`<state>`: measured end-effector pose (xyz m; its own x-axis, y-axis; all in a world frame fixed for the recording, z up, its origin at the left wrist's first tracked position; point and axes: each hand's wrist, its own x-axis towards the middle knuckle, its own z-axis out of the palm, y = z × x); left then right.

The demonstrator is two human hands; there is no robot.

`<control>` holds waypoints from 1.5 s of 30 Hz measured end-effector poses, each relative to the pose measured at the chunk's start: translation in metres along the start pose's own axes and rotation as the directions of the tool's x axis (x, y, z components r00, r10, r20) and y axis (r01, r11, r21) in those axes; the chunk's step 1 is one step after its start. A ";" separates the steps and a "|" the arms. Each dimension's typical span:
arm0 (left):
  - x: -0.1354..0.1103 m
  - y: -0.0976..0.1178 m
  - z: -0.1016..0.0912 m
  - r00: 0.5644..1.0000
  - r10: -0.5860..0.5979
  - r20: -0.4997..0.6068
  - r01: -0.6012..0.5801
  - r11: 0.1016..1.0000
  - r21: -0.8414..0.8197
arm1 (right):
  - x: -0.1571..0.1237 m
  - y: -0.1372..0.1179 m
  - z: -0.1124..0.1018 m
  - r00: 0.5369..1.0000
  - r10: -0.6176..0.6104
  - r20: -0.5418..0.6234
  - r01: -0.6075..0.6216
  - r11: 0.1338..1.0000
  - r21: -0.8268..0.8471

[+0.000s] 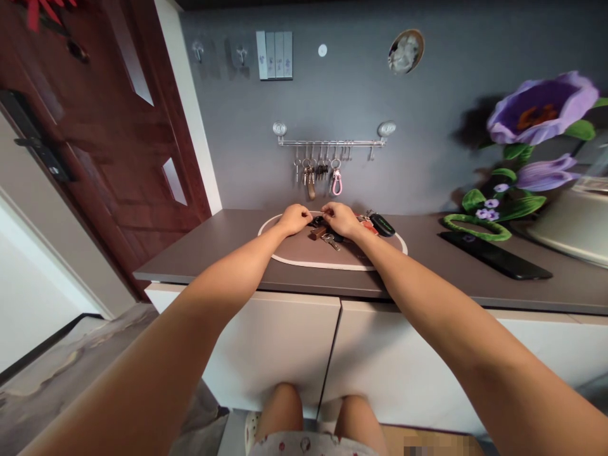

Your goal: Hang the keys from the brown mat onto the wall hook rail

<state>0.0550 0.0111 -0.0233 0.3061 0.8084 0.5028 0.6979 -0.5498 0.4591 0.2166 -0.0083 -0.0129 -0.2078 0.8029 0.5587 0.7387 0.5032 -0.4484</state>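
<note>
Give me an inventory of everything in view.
Panelled door: one, dark red, left.
Small wall hooks: two, clear, upper left.
Square four-strip panel: one, grey, beside hooks.
Round disc: one, white, grey wall.
Stuffed round hole: one, whitish, upper wall.
Metal hook rail: one, silver, mid-wall.
Hanging key bunches: several, mixed, rail.
Smooth countertop: one, brown, centre.
Rounded mat: one, brown, pale-rimmed, countertop.
Piled keys and tags: several, mixed, mat.
Oval case: one, black, mat's right.
Large fabric flowers: two, purple, right.
Flat oblong object: one, black, below flowers.
Rounded shade: one, cream, right edge.
Flat cabinet doors: several, white, below.
Marbled surface: one, grey, lower left.
Left hand: one, bare, over mat.
Right hand: one, bare, beside it.
Legs: two, bare, bottom.
</note>
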 end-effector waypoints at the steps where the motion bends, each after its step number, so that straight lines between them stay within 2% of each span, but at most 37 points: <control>1: 0.000 0.000 0.000 1.000 -0.015 0.000 0.015 0.999 -0.030 | 0.000 0.000 0.000 1.000 0.001 -0.004 -0.001 1.000 0.007; 8: 0.000 0.000 0.001 0.992 -0.122 -0.019 0.108 0.937 -0.332 | 0.002 0.000 0.000 0.999 -0.028 0.026 0.027 0.999 0.047; 14: 0.002 0.005 -0.002 0.981 -0.190 -0.038 0.131 0.791 -0.597 | 0.003 -0.001 -0.001 0.994 -0.101 0.029 0.101 0.995 0.002; 18: 0.002 0.007 -0.004 0.979 -0.205 -0.010 0.130 0.660 -0.740 | 0.002 -0.004 -0.001 0.994 -0.108 0.019 0.107 0.994 0.036; 28: 0.000 0.012 -0.009 0.980 -0.173 0.100 0.157 0.360 -0.920 | -0.002 -0.015 -0.005 0.997 -0.044 -0.060 0.052 0.990 0.128; 31: -0.001 0.015 -0.010 0.982 -0.152 0.109 0.151 0.295 -0.944 | -0.003 -0.019 -0.006 0.997 -0.014 -0.076 0.027 0.983 0.181; 36: -0.002 0.015 -0.009 0.985 -0.127 0.117 0.148 0.275 -0.950 | -0.001 -0.015 -0.004 0.996 -0.024 -0.085 0.045 0.967 0.249; 45: -0.002 0.012 -0.004 0.989 -0.094 0.119 0.143 0.322 -0.936 | 0.000 -0.012 -0.003 0.992 -0.012 -0.124 0.055 0.936 0.348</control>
<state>0.0600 0.0023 -0.0155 0.3138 0.8756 0.3672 -0.3372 -0.2587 0.9052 0.2098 -0.0147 -0.0054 -0.1358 0.7512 0.6459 0.4573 0.6259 -0.6318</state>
